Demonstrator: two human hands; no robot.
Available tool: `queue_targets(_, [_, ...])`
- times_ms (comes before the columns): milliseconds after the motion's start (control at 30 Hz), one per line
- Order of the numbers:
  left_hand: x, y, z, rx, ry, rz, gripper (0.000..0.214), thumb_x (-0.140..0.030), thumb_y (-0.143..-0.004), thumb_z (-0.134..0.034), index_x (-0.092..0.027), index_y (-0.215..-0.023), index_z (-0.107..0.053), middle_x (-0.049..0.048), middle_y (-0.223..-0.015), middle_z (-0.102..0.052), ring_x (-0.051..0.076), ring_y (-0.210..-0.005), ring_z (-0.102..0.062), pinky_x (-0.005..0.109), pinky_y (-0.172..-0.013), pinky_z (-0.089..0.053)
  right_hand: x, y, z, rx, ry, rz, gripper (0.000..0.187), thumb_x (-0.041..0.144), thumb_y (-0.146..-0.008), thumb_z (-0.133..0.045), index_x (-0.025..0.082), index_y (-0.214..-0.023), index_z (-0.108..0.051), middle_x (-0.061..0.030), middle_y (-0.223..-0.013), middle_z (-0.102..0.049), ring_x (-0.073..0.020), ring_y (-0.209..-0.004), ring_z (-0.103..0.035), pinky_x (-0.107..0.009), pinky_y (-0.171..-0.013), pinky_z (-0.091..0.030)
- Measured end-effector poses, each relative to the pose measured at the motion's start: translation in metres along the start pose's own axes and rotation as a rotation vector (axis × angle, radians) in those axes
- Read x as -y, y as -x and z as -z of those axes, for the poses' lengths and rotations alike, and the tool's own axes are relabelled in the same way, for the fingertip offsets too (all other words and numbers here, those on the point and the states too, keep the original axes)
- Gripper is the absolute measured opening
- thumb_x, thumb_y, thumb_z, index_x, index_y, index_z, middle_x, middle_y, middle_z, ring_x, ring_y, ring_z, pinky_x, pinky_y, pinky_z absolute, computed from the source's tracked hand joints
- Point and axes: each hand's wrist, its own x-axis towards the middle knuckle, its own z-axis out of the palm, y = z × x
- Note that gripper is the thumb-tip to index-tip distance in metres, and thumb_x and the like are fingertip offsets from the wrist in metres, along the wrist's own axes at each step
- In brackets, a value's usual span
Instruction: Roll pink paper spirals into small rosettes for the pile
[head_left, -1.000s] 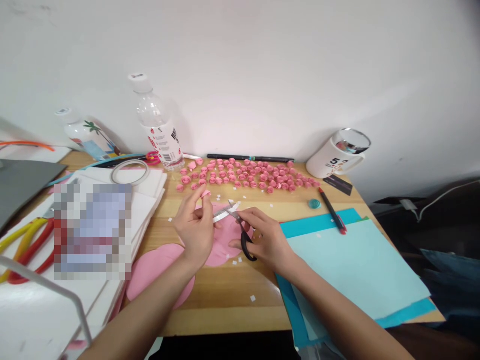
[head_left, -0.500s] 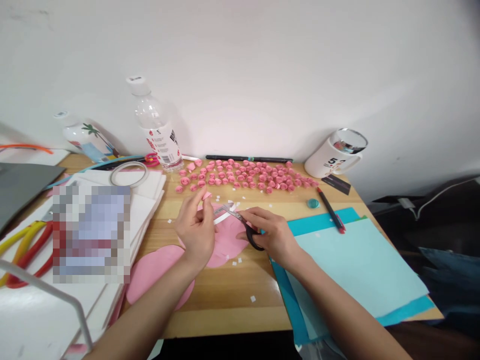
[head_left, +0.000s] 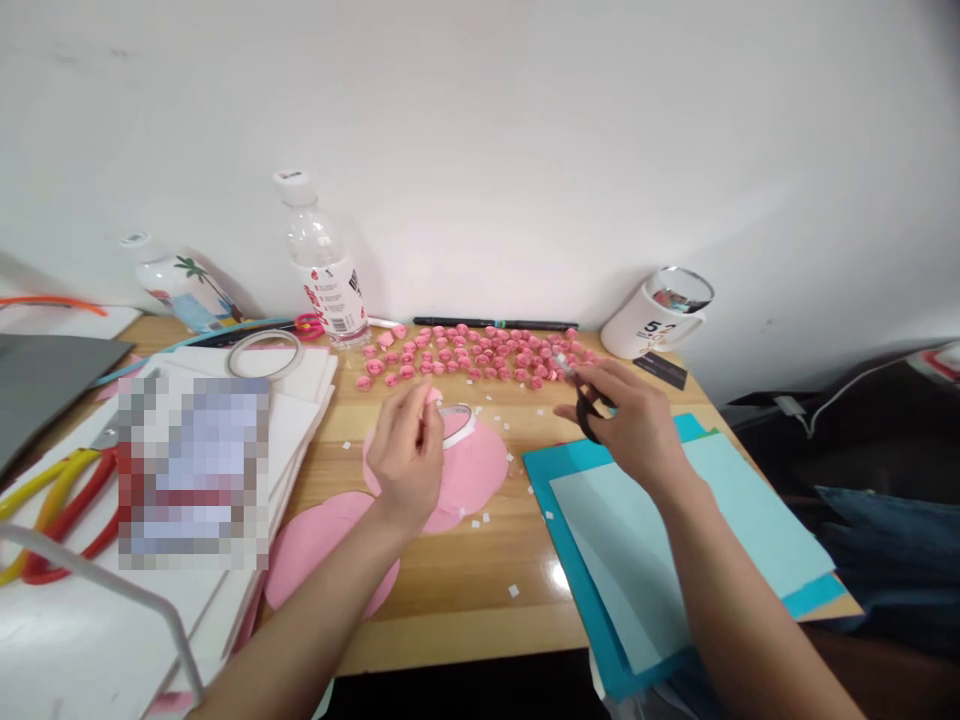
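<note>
Head view: your left hand (head_left: 409,455) is raised just above the table (head_left: 450,590), back toward you, wrist straight. Its thumb and forefinger are pinched shut on a small pink piece (head_left: 432,397). That piece looks like thin paper, so it is probably feather-light, soft and quick to crease. It is best held by its edge with fingertip pressure only.

A white strip (head_left: 459,424) curls just beside those fingertips, over a pink paper disc (head_left: 480,470); I cannot tell whether you grip it too.

Your right hand (head_left: 634,425) hovers well apart from the left, above the far corner of the blue sheets (head_left: 675,520). Its fingers are curled through the black loops of the scissors (head_left: 587,412), whose tips point toward the row of pink paper roses (head_left: 480,355). The scissors are stiff and sharp, and the loops look like the safe place to hold them. The blades are too blurred to tell whether they are parted.

Farther back stand a bottle (head_left: 326,270) and a white mug (head_left: 652,320).
</note>
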Motion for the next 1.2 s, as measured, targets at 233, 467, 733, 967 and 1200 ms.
queue_targets(233, [0.001,0.006,-0.006,0.348,0.048,-0.256,0.025,-0.014,-0.086,-0.045,-0.017,-0.105,-0.06,0.0068,-0.091,-0.066,0.012,-0.081,-0.063,0.019,-0.058,-0.048,-0.012,0.018,0.014,0.69,0.194,-0.037,0.04,0.005,-0.064,-0.056,0.02,-0.1,-0.061,-0.0072,-0.1,-0.06,-0.0222,-0.088,-0.061,-0.03,-0.076,-0.045])
queue_targets(467, [-0.003,-0.003,-0.007,0.449,0.321,0.226,0.018,-0.022,-0.081,-0.054,-0.018,-0.094,-0.067,0.0035,-0.082,-0.067,0.012,-0.067,-0.063,0.021,-0.058,-0.049,-0.002,0.006,0.018,0.621,0.284,-0.086,0.024,0.013,-0.076,-0.054,0.02,-0.095,-0.066,-0.0081,-0.105,-0.064,-0.0256,-0.092,-0.061,-0.033,-0.076,-0.044])
queue_targets(733, [-0.008,-0.008,-0.005,0.465,0.483,0.541,0.019,-0.023,-0.079,-0.055,-0.016,-0.092,-0.067,0.0027,-0.074,-0.068,0.013,-0.064,-0.065,0.024,-0.066,-0.052,-0.013,0.004,-0.018,0.556,0.127,-0.204,0.014,0.021,-0.078,-0.054,0.016,-0.071,-0.065,-0.0071,-0.083,-0.063,-0.0173,-0.072,-0.059,-0.025,-0.065,-0.042])
queue_targets(967, [-0.007,-0.008,-0.006,0.465,0.549,0.627,0.017,-0.023,-0.079,-0.053,-0.016,-0.089,-0.065,0.0022,-0.071,-0.069,0.015,-0.064,-0.067,0.026,-0.066,-0.053,-0.018,0.006,-0.026,0.567,0.123,-0.216,0.013,0.023,-0.078,-0.054,0.016,-0.068,-0.06,-0.0059,-0.079,-0.058,-0.0156,-0.069,-0.056,-0.024,-0.062,-0.041])
queue_targets(1200, [-0.005,-0.007,-0.007,0.475,0.588,0.673,0.017,-0.024,-0.077,-0.056,-0.015,-0.088,-0.066,0.0036,-0.077,-0.07,0.016,-0.067,-0.067,0.028,-0.066,-0.054,-0.016,0.013,-0.031,0.56,0.148,-0.209,0.015,0.022,-0.084,-0.046,0.017,-0.073,-0.056,-0.0075,-0.091,-0.057,-0.0159,-0.075,-0.058,-0.025,-0.066,-0.041])
